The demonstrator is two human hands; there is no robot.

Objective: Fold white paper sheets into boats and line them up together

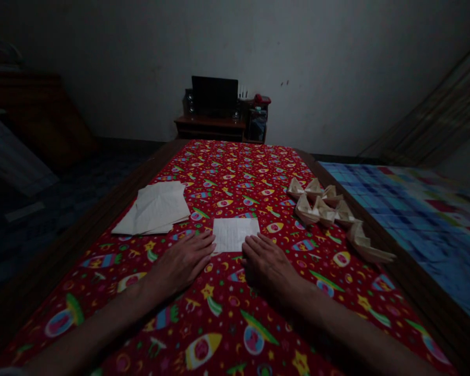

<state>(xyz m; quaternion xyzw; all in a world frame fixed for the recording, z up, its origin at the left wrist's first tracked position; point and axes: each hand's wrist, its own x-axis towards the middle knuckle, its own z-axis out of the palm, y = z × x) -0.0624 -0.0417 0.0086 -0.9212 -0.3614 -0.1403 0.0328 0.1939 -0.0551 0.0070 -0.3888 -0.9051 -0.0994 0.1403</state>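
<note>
A small folded sheet of paper (232, 234), whitish with faint lines, lies flat on the red patterned cloth in front of me. My left hand (186, 257) rests at its left edge, fingers stretched out together, the tips touching or nearly touching the paper. At the lower right corner, the fingers of my right hand (268, 263) bend over the paper's edge; the thumb is in shadow below. Left of the hands lies a stack of loose paper sheets (159, 208). Several folded paper boats (323, 209) stand in a cluster on the right, with one longer boat (368, 245) nearest me.
The red cloth (235, 183) covers a long surface with dark wooden edges (117, 190). Beyond it, a monitor (215, 92) and a red telephone (261, 98) stand on a desk (211, 122) by the wall. A blue checked sheet (391, 209) spreads along the right.
</note>
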